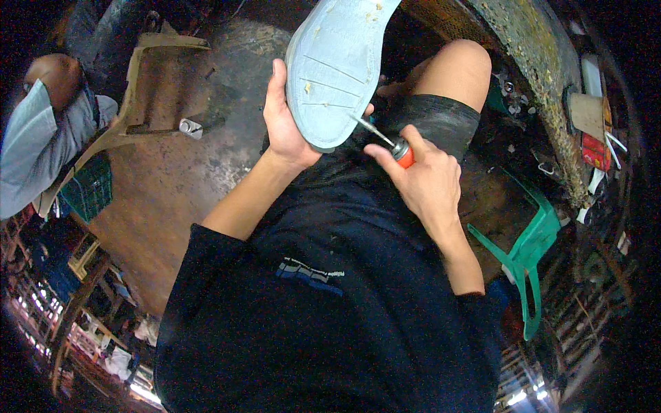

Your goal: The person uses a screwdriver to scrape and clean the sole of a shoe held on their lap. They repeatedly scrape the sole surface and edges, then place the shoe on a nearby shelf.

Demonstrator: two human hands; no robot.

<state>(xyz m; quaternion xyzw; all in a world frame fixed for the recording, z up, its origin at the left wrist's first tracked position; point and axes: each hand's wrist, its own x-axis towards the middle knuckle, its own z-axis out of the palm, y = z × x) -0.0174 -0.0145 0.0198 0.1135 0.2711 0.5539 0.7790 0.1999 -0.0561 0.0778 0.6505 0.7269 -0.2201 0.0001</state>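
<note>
Pale sole (334, 65), lettered shirt (323, 337)

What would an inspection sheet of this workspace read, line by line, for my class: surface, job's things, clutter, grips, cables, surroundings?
Surface: brown floor, worn, with dark stains.
Job's things: pale blue shoe sole, grooved, with yellowish specks; orange-handled tool, its thin metal shaft reaching the sole's edge, contact unclear.
Clutter: small whitish item at left; green plastic frame at right.
Left grip: closed around the sole's lower part.
Right grip: closed around the tool's handle.
Cables: nothing seen.
Surroundings: another person's knee at far left; dark green crate lower down; outer rim too dark to judge.
</note>
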